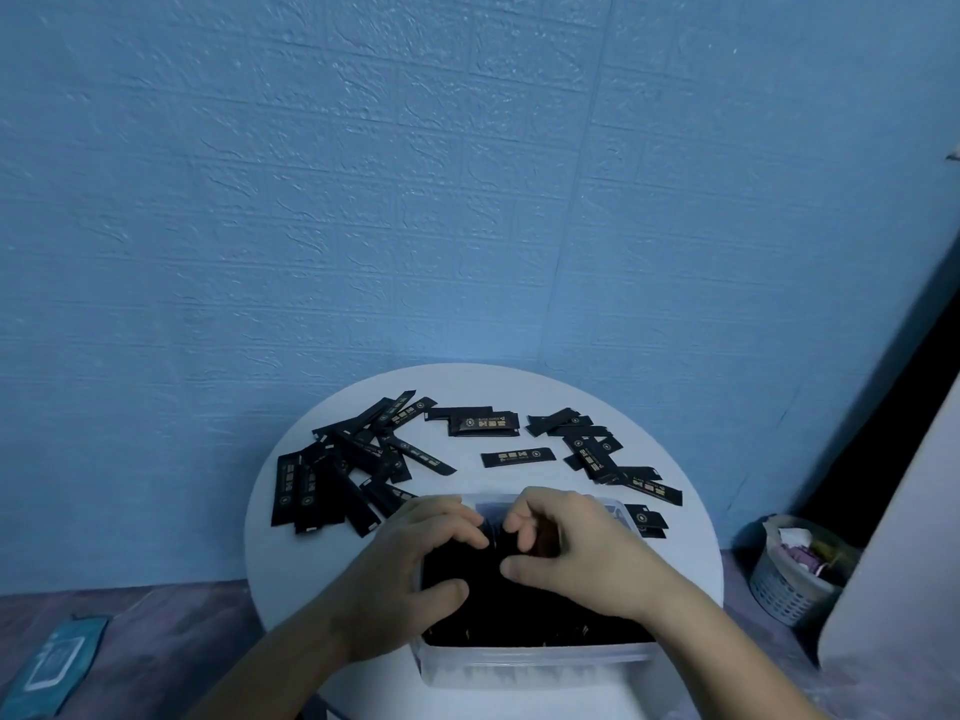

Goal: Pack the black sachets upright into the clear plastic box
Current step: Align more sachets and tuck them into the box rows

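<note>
Black sachets stand packed tight in the clear plastic box at 6 o'clock on the round white table, while loose sachets lie flat in heaps from 9 round through 12 to 3 o'clock. Over the box's 12 o'clock half the left hand and right hand meet, fingers curled against thumbs and pinching the packed tops. I judge it best to squeeze the row evenly toward 6 o'clock, keeping every sachet vertical, so a gap opens for more

Round white table; black sachets scattered flat; clear plastic box at near edge
</note>
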A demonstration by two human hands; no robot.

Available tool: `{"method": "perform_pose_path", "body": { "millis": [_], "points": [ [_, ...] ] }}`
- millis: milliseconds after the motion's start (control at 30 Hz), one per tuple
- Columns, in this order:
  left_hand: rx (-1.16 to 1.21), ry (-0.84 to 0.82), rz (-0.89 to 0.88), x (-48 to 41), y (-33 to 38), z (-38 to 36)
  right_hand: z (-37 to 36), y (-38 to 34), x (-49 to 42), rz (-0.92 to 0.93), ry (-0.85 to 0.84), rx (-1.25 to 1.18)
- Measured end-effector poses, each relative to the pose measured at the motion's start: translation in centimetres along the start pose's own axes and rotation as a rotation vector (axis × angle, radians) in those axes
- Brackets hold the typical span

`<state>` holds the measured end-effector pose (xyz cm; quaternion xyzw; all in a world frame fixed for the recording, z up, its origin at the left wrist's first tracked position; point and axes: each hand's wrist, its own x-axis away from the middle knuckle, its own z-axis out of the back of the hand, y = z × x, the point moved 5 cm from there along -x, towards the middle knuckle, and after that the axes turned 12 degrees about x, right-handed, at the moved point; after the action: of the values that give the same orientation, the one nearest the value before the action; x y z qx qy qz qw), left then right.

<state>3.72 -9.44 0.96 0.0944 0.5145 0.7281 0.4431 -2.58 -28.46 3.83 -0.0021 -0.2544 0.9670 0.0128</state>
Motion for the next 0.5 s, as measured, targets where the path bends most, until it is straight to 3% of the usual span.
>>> {"method": "perform_pose_path", "body": {
  "millis": [167,300,400,500],
  "points": [
    [-0.075,-0.035,-0.007,-0.2,0.1,0.0,-0.1,0.3,1.0,0.142,-0.093,-0.043],
    [-0.182,-0.106,0.036,-0.2,0.3,0.6,2.2,1.1,1.1,0.156,0.086,-0.227],
    [-0.235,-0.146,0.081,0.1,0.2,1.5,3.8,2.4,1.4,0.166,0.22,-0.17],
    [-0.32,-0.177,0.073,0.0,0.4,1.8,3.5,3.3,1.5,0.158,0.248,-0.162]
  ]
}}
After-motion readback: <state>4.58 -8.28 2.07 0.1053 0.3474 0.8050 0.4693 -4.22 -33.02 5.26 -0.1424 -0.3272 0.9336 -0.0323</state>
